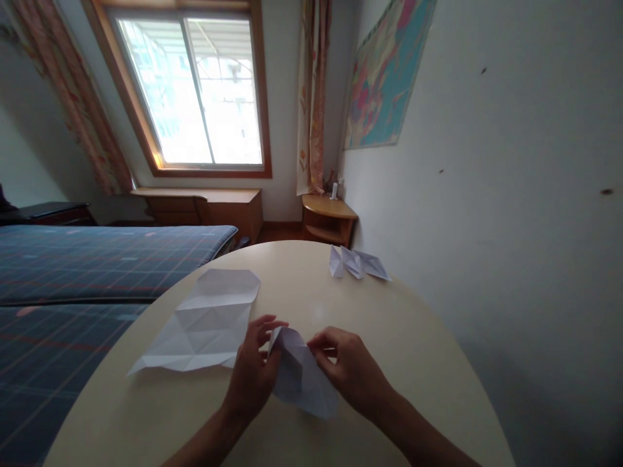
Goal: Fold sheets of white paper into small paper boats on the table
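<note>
A big creased sheet [204, 324] lies flat near the left edge of the round table [403, 350]. Three small folded papers [352, 263] sit close together by the far right edge. A blue bed [97, 266] is past the left edge. Near the table's front edge, the left hand [256, 366] pinches the folding paper [306, 386] between thumb and fingers. The right hand [345, 363] pinches its top, fingers curled in. The left hand hides a bit of the big sheet, and the paper's back folds are hard to see.
</note>
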`<state>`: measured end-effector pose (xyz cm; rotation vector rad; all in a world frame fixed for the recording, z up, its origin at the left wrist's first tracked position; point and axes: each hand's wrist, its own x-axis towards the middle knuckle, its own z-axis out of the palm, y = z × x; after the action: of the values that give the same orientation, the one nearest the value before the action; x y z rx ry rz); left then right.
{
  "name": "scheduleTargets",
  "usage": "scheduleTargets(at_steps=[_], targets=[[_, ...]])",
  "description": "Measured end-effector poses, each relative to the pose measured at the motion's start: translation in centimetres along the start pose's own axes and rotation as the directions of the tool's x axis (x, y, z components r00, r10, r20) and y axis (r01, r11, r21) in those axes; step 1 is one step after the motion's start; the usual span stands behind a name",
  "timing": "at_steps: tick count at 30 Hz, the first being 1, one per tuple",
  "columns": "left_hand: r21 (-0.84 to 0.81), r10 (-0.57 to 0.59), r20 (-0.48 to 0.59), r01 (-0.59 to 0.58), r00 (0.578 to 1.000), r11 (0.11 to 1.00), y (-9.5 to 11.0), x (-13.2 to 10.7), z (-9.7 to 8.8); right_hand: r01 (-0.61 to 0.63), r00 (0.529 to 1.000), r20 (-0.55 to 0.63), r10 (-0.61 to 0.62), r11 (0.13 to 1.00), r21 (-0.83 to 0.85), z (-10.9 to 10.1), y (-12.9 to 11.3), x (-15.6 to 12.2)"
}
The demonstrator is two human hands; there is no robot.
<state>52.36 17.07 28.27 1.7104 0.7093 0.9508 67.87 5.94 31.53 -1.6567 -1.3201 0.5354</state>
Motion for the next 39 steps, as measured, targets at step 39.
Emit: scheduleTargets(at_steps=[39], targets=[[-0.146, -0.141, -0.179, 0.115, 0.974, 0.982, 0.8, 1.7, -1.6, 0.064, 0.998, 0.018, -0.061, 0.942, -0.329, -2.1, 1.4, 1.0]])
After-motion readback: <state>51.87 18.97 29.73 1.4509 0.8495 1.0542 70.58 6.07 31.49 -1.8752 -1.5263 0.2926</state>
